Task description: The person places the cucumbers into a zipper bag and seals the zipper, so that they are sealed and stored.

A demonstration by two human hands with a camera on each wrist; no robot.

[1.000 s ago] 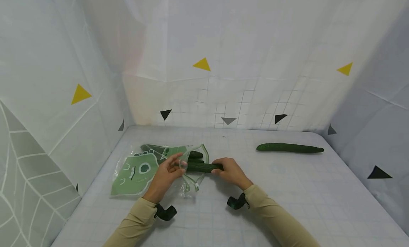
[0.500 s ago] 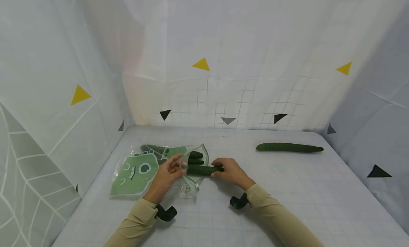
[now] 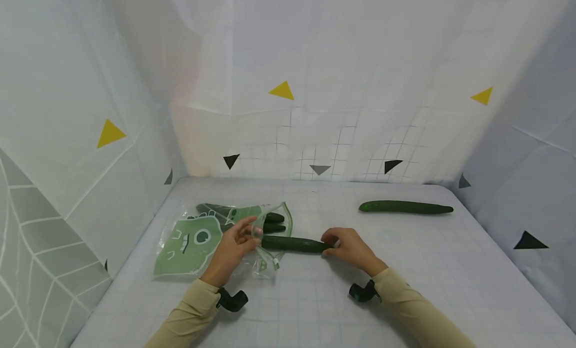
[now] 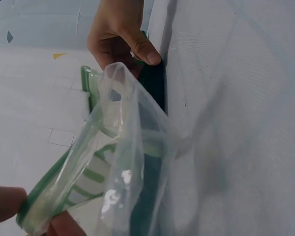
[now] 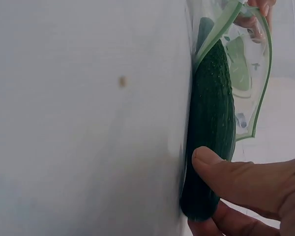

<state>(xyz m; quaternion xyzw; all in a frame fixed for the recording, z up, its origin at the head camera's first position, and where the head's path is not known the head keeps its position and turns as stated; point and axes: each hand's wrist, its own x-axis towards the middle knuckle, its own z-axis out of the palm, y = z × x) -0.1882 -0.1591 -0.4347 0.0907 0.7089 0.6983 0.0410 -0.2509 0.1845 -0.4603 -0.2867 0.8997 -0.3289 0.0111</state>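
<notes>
A clear zip bag [image 3: 186, 255] printed with a green cartoon face lies on the table's left half, its green-edged mouth facing right. At that mouth, my left hand [image 3: 230, 248] pinches the rim; the left wrist view shows thumb and finger on the green zip edge [image 4: 44, 189]. My right hand [image 3: 353, 248] holds the outer end of a dark green cucumber [image 3: 292, 244], thumb [image 5: 209, 160] on one side and fingers beneath. The cucumber's other end is at the bag's mouth, partly behind plastic. Other cucumbers [image 3: 274, 218] lie in the bag, partly hidden by the print.
Another cucumber [image 3: 405, 207] lies alone at the back right of the table. A white gridded cloth [image 3: 310, 308] covers the tabletop. Pale sheet walls [image 3: 252, 48] with yellow and black triangles stand behind and on both sides.
My right hand has moved to the right, and a longer stretch of cucumber shows between it and the bag's mouth. The left hand and bag have stayed almost still.
</notes>
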